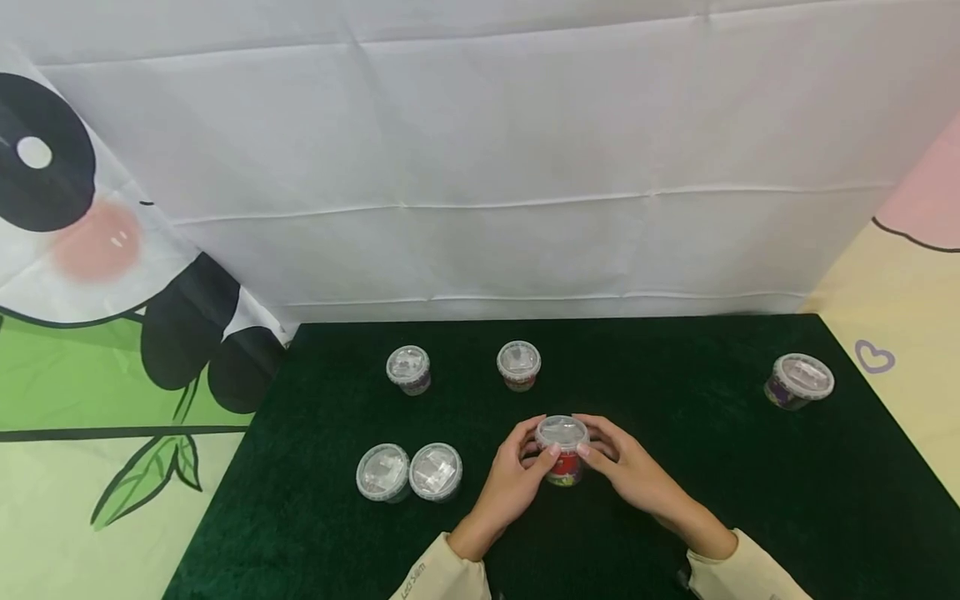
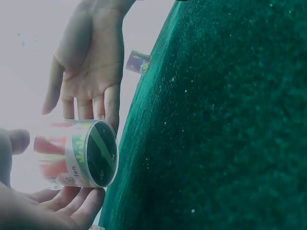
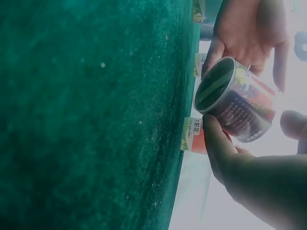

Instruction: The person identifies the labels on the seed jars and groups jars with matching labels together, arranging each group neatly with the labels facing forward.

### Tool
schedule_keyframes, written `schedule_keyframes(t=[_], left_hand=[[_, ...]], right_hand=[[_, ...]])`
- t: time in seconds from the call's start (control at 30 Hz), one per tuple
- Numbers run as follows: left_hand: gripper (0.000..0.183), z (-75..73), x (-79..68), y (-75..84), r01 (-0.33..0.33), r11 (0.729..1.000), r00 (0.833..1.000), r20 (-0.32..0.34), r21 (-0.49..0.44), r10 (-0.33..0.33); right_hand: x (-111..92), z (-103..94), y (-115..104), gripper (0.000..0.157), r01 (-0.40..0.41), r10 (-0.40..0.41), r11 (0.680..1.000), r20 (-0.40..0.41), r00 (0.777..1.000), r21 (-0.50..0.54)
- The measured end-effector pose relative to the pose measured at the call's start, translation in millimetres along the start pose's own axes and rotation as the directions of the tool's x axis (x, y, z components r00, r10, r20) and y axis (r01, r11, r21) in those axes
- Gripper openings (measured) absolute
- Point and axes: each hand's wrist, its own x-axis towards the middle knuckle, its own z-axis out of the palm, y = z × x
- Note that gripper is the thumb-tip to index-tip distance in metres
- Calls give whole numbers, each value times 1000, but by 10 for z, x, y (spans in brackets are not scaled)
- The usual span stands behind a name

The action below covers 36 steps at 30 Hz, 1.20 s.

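Note:
A clear-lidded plastic cup with a red printed label is held between both hands near the middle of the table. My left hand curls round its left side, thumb towards the front. From the right, my right hand holds the opposite side with thumb and fingers. Both wrist views show the round bottom of the cup, so it is off the cloth and tilted somewhat. In the right wrist view, dark printed text covers one side of the cup.
Two similar lidded cups stand side by side at left, one cup beside another cup. Farther back are a cup and a cup. Another cup stands far right. Dark green cloth covers the table; a white curtain hangs behind.

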Motion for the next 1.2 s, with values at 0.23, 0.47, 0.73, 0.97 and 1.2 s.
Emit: schedule_keyframes(t=[0.23, 0.47, 0.73, 0.97, 1.2], left_hand=[[51, 8, -1, -27, -10, 1000, 999, -53, 12, 11], [51, 22, 26, -50, 19, 999, 993, -117, 50, -13], [50, 79, 1, -59, 11, 997, 988, -156, 82, 2], [47, 61, -36, -25, 18, 997, 992, -127, 79, -8], [42, 6, -24, -8, 9, 1000, 996, -90, 29, -6]], right_hand=[[-18, 38, -19, 58, -3, 3, 1000, -31, 999, 12], [-14, 99, -49, 56, -14, 15, 1000, -66, 998, 10], [6, 181, -41, 52, -27, 25, 1000, -109, 994, -16], [13, 156, -22, 53, -38, 36, 999, -89, 995, -17], [17, 95, -10, 55, -49, 51, 998, -58, 997, 31]])
